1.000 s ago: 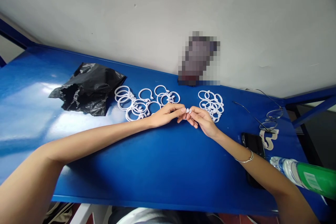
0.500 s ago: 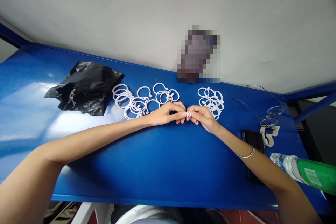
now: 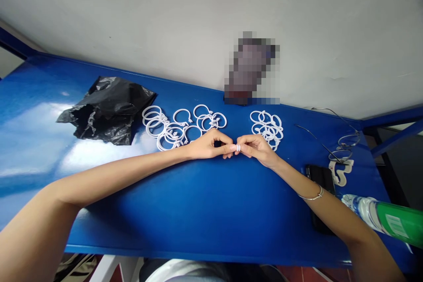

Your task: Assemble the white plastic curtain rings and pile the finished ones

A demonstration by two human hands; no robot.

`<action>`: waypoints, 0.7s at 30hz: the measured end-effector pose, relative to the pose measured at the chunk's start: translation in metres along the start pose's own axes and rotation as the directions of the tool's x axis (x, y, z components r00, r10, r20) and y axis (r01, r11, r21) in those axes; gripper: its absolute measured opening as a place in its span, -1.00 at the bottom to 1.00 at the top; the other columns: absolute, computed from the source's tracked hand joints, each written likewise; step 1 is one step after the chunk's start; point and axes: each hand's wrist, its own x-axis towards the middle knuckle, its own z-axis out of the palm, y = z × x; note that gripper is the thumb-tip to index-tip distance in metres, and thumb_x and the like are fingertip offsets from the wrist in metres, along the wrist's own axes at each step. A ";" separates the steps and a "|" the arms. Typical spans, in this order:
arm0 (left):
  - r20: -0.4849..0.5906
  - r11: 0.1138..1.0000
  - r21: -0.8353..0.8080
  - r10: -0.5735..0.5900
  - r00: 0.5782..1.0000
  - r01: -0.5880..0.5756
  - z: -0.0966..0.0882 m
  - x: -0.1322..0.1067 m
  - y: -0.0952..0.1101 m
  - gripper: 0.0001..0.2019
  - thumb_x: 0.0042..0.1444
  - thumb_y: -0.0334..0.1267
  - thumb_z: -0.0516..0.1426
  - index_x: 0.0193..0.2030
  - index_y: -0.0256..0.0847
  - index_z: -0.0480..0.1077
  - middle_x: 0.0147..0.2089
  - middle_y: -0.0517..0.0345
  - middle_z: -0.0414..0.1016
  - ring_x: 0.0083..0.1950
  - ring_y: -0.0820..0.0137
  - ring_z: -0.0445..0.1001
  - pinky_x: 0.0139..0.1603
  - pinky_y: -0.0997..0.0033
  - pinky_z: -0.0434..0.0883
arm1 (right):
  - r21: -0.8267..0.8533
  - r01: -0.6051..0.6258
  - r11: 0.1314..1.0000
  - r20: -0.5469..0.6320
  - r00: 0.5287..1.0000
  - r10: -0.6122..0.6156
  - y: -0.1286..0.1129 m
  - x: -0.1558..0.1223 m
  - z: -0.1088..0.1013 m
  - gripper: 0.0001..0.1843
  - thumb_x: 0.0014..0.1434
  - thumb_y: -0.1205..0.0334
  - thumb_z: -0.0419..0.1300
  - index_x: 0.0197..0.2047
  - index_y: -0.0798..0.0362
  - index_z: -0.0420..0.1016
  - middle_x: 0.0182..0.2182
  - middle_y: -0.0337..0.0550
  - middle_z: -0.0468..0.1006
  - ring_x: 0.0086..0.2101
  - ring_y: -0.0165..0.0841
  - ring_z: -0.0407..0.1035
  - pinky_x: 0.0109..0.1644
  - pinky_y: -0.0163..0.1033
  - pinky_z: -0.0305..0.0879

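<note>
On the blue table (image 3: 198,211) I see a crumpled black plastic bag (image 3: 105,110); I cannot tell what is inside it. Just beside it lie loose white rings (image 3: 175,125). The left hand (image 3: 208,146) and the right hand (image 3: 256,150) pinch together one small white ring (image 3: 238,147), low over the table. Behind the right hand lies a second ring pile (image 3: 267,125), and a plastic bottle (image 3: 390,222) is at the far right.

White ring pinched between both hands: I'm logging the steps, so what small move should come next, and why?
Probably the right hand should lay the white ring on the tight ring pile just behind it. Both hands pinch it at the fingertips; the left hand lies by the loose ring spread. Whether the ring is closed cannot be told.
</note>
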 end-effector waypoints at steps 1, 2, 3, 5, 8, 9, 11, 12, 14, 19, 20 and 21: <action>0.005 1.000 0.002 -0.005 1.000 0.005 0.000 0.000 0.000 -0.53 0.20 0.05 0.04 -0.46 -0.34 0.45 -0.51 0.05 0.48 -0.47 0.45 0.44 -0.40 0.52 0.36 | -0.011 0.000 1.000 0.005 1.000 0.000 0.000 0.000 0.000 -0.63 0.11 -0.09 0.21 -0.45 0.07 0.51 -0.56 -0.21 0.45 -0.63 -0.49 0.15 -0.56 -0.33 0.10; 0.011 1.000 0.004 -0.009 1.000 0.009 0.000 -0.001 -0.001 -0.53 0.20 0.05 0.04 -0.46 -0.34 0.45 -0.52 0.05 0.48 -0.48 0.46 0.43 -0.42 0.53 0.35 | -0.022 -0.002 1.000 0.010 1.000 0.002 0.000 0.000 0.000 -0.62 0.11 -0.11 0.21 -0.45 0.07 0.51 -0.55 -0.20 0.46 -0.62 -0.48 0.17 -0.56 -0.32 0.12; 0.016 1.000 0.006 -0.012 1.000 0.012 0.000 -0.001 -0.001 -0.53 0.20 0.06 0.04 -0.47 -0.34 0.45 -0.53 0.05 0.48 -0.49 0.46 0.43 -0.44 0.53 0.35 | -0.032 -0.003 0.999 0.017 1.000 0.004 0.000 0.000 0.000 -0.61 0.11 -0.12 0.21 -0.46 0.06 0.51 -0.55 -0.20 0.46 -0.61 -0.46 0.20 -0.55 -0.32 0.14; 0.030 1.000 0.021 -0.013 0.999 0.013 0.000 -0.002 -0.003 -0.52 0.20 0.06 0.04 -0.49 -0.33 0.43 -0.55 0.06 0.46 -0.50 0.46 0.42 -0.45 0.54 0.33 | -0.052 -0.007 0.999 0.045 0.999 0.009 0.000 0.000 -0.001 -0.60 0.11 -0.12 0.21 -0.47 0.07 0.50 -0.55 -0.19 0.46 -0.57 -0.43 0.26 -0.51 -0.32 0.18; 0.056 0.998 0.065 -0.001 0.998 -0.003 0.001 -0.002 -0.004 -0.52 0.21 0.06 0.03 -0.51 -0.33 0.41 -0.59 0.08 0.42 -0.54 0.48 0.38 -0.48 0.54 0.29 | -0.075 0.003 0.997 0.105 0.995 0.005 -0.001 0.000 -0.002 -0.63 0.15 -0.07 0.20 -0.46 0.08 0.50 -0.53 -0.19 0.47 -0.52 -0.42 0.31 -0.45 -0.32 0.21; 0.062 0.997 0.081 0.004 0.998 -0.009 0.000 -0.002 -0.004 -0.52 0.21 0.06 0.02 -0.52 -0.32 0.41 -0.60 0.09 0.41 -0.56 0.49 0.35 -0.49 0.53 0.28 | -0.081 0.007 0.997 0.120 0.993 0.003 -0.001 -0.001 -0.002 -0.63 0.16 -0.05 0.19 -0.45 0.08 0.50 -0.52 -0.19 0.47 -0.51 -0.42 0.32 -0.44 -0.33 0.21; 0.064 0.994 0.107 0.017 0.998 -0.024 0.000 -0.002 -0.004 -0.50 0.22 0.06 0.01 -0.51 -0.33 0.42 -0.60 0.09 0.40 -0.57 0.50 0.31 -0.50 0.53 0.24 | -0.092 0.007 0.996 0.139 0.990 0.006 -0.002 -0.001 -0.003 -0.64 0.18 -0.03 0.18 -0.45 0.09 0.49 -0.50 -0.18 0.49 -0.48 -0.41 0.34 -0.41 -0.32 0.22; 0.063 0.993 0.116 0.025 0.998 -0.032 0.000 -0.002 -0.004 -0.50 0.22 0.07 0.00 -0.51 -0.33 0.43 -0.60 0.08 0.41 -0.57 0.51 0.29 -0.50 0.53 0.23 | -0.097 0.003 0.995 0.144 0.990 0.012 -0.001 -0.001 -0.003 -0.64 0.18 -0.03 0.18 -0.45 0.09 0.49 -0.49 -0.18 0.49 -0.47 -0.40 0.34 -0.40 -0.32 0.22; 0.066 0.990 0.131 0.035 0.997 -0.044 0.000 -0.002 -0.004 -0.49 0.22 0.07 0.00 -0.50 -0.32 0.45 -0.58 0.07 0.42 -0.56 0.51 0.27 -0.50 0.52 0.21 | -0.107 -0.005 0.994 0.148 0.989 0.021 -0.001 -0.001 -0.003 -0.64 0.18 -0.03 0.19 -0.45 0.10 0.48 -0.48 -0.18 0.49 -0.46 -0.40 0.34 -0.38 -0.32 0.23; 0.080 0.989 0.132 0.053 0.995 -0.063 -0.001 -0.002 -0.007 -0.52 0.23 0.04 0.01 -0.45 -0.34 0.47 -0.53 0.05 0.46 -0.54 0.50 0.27 -0.46 0.51 0.20 | -0.105 -0.010 0.994 0.167 0.986 0.027 0.000 -0.001 -0.003 -0.65 0.21 -0.01 0.16 -0.44 0.09 0.46 -0.44 -0.14 0.52 -0.40 -0.36 0.39 -0.31 -0.28 0.25; 0.082 0.989 0.132 0.057 0.995 -0.068 -0.001 -0.002 -0.008 -0.53 0.24 0.03 0.01 -0.44 -0.34 0.47 -0.52 0.05 0.46 -0.54 0.50 0.27 -0.46 0.51 0.20 | -0.104 -0.011 0.994 0.171 0.985 0.029 0.000 -0.001 -0.003 -0.65 0.22 -0.01 0.15 -0.44 0.09 0.46 -0.43 -0.13 0.53 -0.39 -0.35 0.40 -0.30 -0.27 0.26; 0.083 0.988 0.133 0.062 0.995 -0.073 -0.001 -0.002 -0.009 -0.53 0.24 0.02 0.01 -0.44 -0.34 0.47 -0.52 0.05 0.46 -0.54 0.51 0.27 -0.45 0.51 0.20 | -0.105 -0.012 0.994 0.173 0.984 0.030 0.000 -0.001 -0.003 -0.64 0.22 -0.01 0.14 -0.44 0.09 0.46 -0.42 -0.13 0.53 -0.39 -0.35 0.39 -0.29 -0.27 0.26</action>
